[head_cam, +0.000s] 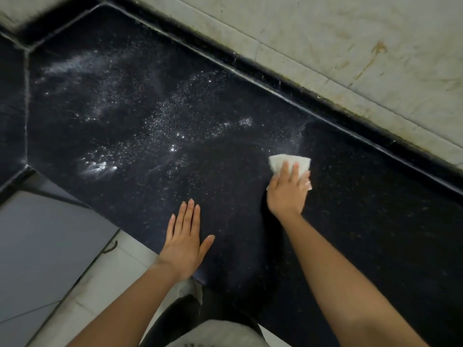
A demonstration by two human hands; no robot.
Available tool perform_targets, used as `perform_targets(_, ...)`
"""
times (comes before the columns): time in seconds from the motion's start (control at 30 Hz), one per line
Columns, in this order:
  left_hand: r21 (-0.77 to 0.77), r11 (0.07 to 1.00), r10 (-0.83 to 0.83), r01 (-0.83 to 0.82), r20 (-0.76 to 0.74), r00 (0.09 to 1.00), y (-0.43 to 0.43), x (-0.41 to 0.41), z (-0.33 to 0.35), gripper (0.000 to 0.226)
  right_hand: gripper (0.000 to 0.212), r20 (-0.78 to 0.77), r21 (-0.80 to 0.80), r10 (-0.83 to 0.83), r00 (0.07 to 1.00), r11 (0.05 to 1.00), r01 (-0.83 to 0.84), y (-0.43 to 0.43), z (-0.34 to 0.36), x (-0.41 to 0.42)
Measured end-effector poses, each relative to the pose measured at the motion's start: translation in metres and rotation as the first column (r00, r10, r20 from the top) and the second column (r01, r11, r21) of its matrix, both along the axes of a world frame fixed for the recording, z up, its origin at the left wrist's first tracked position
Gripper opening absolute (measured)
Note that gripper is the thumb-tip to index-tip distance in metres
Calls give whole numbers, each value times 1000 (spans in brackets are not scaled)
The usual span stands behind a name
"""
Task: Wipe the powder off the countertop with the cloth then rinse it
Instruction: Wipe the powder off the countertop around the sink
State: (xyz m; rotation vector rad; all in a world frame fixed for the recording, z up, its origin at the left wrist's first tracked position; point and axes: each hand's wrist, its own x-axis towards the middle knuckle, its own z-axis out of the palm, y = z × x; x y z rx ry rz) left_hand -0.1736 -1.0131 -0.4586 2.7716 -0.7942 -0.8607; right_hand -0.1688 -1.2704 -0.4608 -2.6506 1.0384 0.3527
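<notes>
- Cloth [288, 162], small, white and folded, lies on the black speckled stone countertop [375, 221], on its right part and nearer the back edge than the front; your right hand [286, 194] covers its near half.
- Your right hand presses the cloth down with fingers [296, 171] spread and fairly straight on top of it; the cloth's far edge and a corner at the right show beyond them; the thumb is hidden.
- White powder [175, 121] is scattered over the countertop to the left of the cloth; thin streaks near the far left corner, a speckled band through the middle, a brighter smear near the front left edge; a faint haze lies just beyond the cloth.
- Your left hand [185, 241] rests palm down by the front edge; fingers straight and close together, thumb out to the side; it holds nothing and is well apart from the cloth.
- Pale, stained wall tiles [350, 46] run behind the countertop; pale floor tiles [50, 246] show below its front edge.
</notes>
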Motion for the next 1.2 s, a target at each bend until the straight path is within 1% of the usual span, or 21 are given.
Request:
perform_targets(0.07,-18,1000,12,-12,-11,1000,0,2,0,97,53,51,3,203,978,979,-203,41,-4,-12)
perform_targets(0.17,-87,995,37,-39,-23,999,2,3,3,97,52,86,-49,521,850,854,-518,72,-3,-45)
perform_targets(0.23,-137,989,60,-61,-15,998,4,5,5,91,51,34,-59,659,751,752,-657,61,-1,-61)
perform_targets(0.3,-145,987,72,-67,27,997,3,12,6,86,50,-11,-67,744,668,666,-743,32,-1,-66)
perform_targets(0.33,-144,987,77,-68,54,996,-1,18,6,85,49,-50,-60,748,662,659,-750,15,-1,-65)
perform_targets(0.37,-144,987,85,-73,73,994,-7,26,7,85,49,-97,-48,724,683,682,-730,-3,-1,-63)
perform_targets(0.43,-150,984,112,-95,110,988,-23,45,10,80,63,-117,-62,611,783,783,-619,-42,-1,-51)
perform_targets(0.47,-152,983,127,-108,121,984,-32,55,11,77,70,-85,-64,514,854,852,-519,-62,-1,-44)
perform_targets(0.53,-130,984,141,-125,123,982,-47,74,11,71,64,-43,-44,266,963,962,-268,-96,-1,-27)
perform_targets(0.57,-114,985,144,-130,127,981,-54,83,9,71,60,-37,-49,149,988,987,-151,-107,0,-15)
perform_targets(0.63,-88,987,144,-134,125,982,-63,96,5,72,61,-37,-28,-33,999,999,32,-115,3,11)
perform_targets(0.7,-86,987,146,-137,106,984,-67,102,1,72,62,-40,-2,-132,990,991,132,-106,1,33)
perform_targets(0.73,-89,986,147,-139,98,984,-68,104,0,72,60,-58,-16,-111,992,994,110,-97,-2,40)
perform_targets(0.77,-89,986,145,-138,89,985,-68,104,0,71,59,-77,-45,-37,996,998,33,-85,-6,42)
perform_targets(0.83,-89,987,144,-137,78,987,-67,104,0,69,65,-76,-55,211,974,975,-216,-54,-9,35)
perform_targets(0.87,-94,986,148,-141,77,986,-67,103,0,69,65,-49,-32,319,946,947,-321,-38,-8,27)
perform_targets(0.93,-102,984,157,-149,75,985,-68,103,1,69,54,54,-42,497,866,868,-495,-8,-5,6)
perform_targets(1.0,-96,984,160,-153,68,985,-68,104,2,69,49,65,-43,641,764,767,-640,8,-2,-12)
perform_targets(1.07,-76,986,153,-148,64,986,-68,104,1,69,50,40,-46,716,697,698,-715,-1,-7,-17)
perform_targets(1.17,-63,989,141,-137,69,988,-67,104,2,71,55,-123,-94,724,679,673,-734,-41,-16,-2)
perform_targets(1.2,-59,989,138,-134,65,988,-67,105,2,71,57,-149,-116,691,707,698,-707,-61,-21,4)
